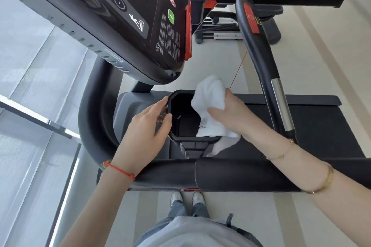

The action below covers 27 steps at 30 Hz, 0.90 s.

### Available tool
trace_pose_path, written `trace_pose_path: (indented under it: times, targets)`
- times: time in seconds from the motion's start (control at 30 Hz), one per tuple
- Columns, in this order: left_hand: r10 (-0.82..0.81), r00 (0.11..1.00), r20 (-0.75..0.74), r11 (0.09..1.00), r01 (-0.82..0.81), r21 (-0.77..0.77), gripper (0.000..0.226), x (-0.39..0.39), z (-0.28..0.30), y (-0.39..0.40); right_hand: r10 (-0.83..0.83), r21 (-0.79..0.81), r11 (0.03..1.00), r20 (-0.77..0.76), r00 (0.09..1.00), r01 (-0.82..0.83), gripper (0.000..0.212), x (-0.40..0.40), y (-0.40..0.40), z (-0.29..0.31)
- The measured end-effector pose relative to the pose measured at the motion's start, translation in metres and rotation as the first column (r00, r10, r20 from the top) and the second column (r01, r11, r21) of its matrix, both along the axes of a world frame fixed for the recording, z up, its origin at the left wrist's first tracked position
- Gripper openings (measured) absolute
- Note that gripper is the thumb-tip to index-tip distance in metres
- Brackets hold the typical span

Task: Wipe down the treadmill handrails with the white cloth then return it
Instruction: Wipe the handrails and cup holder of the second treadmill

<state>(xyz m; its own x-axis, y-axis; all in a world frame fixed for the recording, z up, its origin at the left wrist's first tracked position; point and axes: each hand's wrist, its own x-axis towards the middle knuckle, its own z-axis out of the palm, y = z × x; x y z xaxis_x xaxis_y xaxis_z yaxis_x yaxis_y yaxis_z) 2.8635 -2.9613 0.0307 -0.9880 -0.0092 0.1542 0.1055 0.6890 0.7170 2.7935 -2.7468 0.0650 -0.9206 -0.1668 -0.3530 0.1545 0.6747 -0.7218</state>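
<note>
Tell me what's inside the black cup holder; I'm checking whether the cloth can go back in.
The black octagonal plastic cup holder shows a dark bare floor. The white terry cloth, gripped by the right hand, drapes over its right rim, hiding that side. The left hand touches the left rim.

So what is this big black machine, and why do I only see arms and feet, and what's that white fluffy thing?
The camera sits on a person's head and looks down, so you see only their arms, their shirt and their shoes on the floor. The big machine is a treadmill, for running indoors. Its control panel with buttons is at the top, and the padded black bar is a handrail. The white fluffy thing is a white cloth for wiping. The right hand grips it over a black cup holder in the treadmill. The left hand touches the holder's rim with relaxed fingers.
</note>
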Motion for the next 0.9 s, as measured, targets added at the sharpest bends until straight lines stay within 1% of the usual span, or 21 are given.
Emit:
trace_pose_path:
  times: [0.07, 0.13, 0.27, 0.33, 0.37, 0.43, 0.53, 0.57, 0.63, 0.7, 0.73, 0.8, 0.87, 0.9]
  targets:
    - [-0.002, 1.000, 0.000, 1.000, 0.002, -0.007, 0.049, 0.000, 0.000, 0.000, -0.007, 0.008, 1.000, -0.059, 0.998, 0.008, 0.036, -0.008, -0.003, 0.001]
    - [-0.005, 1.000, -0.004, 1.000, 0.005, -0.010, 0.049, -0.001, 0.000, 0.001, -0.020, -0.009, 1.000, -0.042, 0.999, 0.020, 0.037, -0.002, -0.001, 0.000]
    - [0.002, 1.000, -0.002, 1.000, -0.002, -0.008, 0.047, -0.001, 0.001, 0.002, 0.018, -0.058, 0.998, 0.066, 0.998, -0.014, 0.057, 0.027, 0.009, -0.006]
    - [0.003, 1.000, 0.000, 1.000, -0.003, -0.012, 0.047, -0.001, 0.002, 0.002, 0.029, -0.062, 0.998, 0.073, 0.997, -0.024, 0.064, 0.027, 0.010, -0.008]
    - [0.005, 1.000, 0.001, 1.000, -0.005, -0.019, 0.047, 0.000, 0.002, 0.002, 0.042, -0.033, 0.999, 0.064, 0.997, -0.040, 0.065, 0.023, 0.010, -0.007]
    - [0.006, 1.000, 0.001, 1.000, -0.006, -0.028, 0.049, 0.000, 0.004, 0.003, 0.078, 0.051, 0.996, 0.010, 0.997, -0.078, 0.061, 0.009, 0.009, -0.007]
    - [0.012, 1.000, -0.017, 1.000, -0.013, -0.025, 0.049, 0.002, 0.007, 0.004, 0.213, 0.141, 0.970, -0.107, 0.971, -0.197, 0.041, -0.020, 0.005, -0.003]
    - [0.016, 1.000, -0.024, 0.999, -0.016, -0.031, 0.047, 0.003, 0.007, 0.005, 0.299, 0.185, 0.944, -0.136, 0.944, -0.273, 0.033, -0.032, 0.003, -0.001]
    - [0.033, 0.999, -0.035, 0.998, -0.035, -0.048, 0.045, 0.005, 0.009, 0.006, 0.497, 0.306, 0.845, -0.152, 0.854, -0.438, 0.019, -0.052, -0.002, 0.005]
    - [0.051, 0.998, -0.042, 0.997, -0.054, -0.055, 0.042, 0.006, 0.009, 0.007, 0.656, 0.404, 0.724, -0.152, 0.740, -0.559, 0.025, -0.065, -0.009, 0.008]
    - [0.057, 0.997, -0.047, 0.997, -0.059, -0.055, 0.041, 0.005, 0.010, 0.007, 0.706, 0.441, 0.676, -0.161, 0.689, -0.590, 0.028, -0.069, -0.014, 0.008]
    - [0.062, 0.997, -0.055, 0.997, -0.065, -0.045, 0.038, 0.005, 0.011, 0.007, 0.769, 0.497, 0.614, -0.200, 0.608, -0.613, 0.032, -0.074, -0.027, 0.005]
    - [0.063, 0.996, -0.058, 0.997, -0.065, -0.036, 0.035, 0.005, 0.011, 0.007, 0.796, 0.526, 0.591, -0.252, 0.551, -0.612, 0.032, -0.074, -0.038, 0.003]
    - [0.060, 0.997, -0.058, 0.997, -0.062, -0.035, 0.034, 0.005, 0.011, 0.007, 0.797, 0.532, 0.593, -0.279, 0.536, -0.604, 0.032, -0.073, -0.041, 0.002]
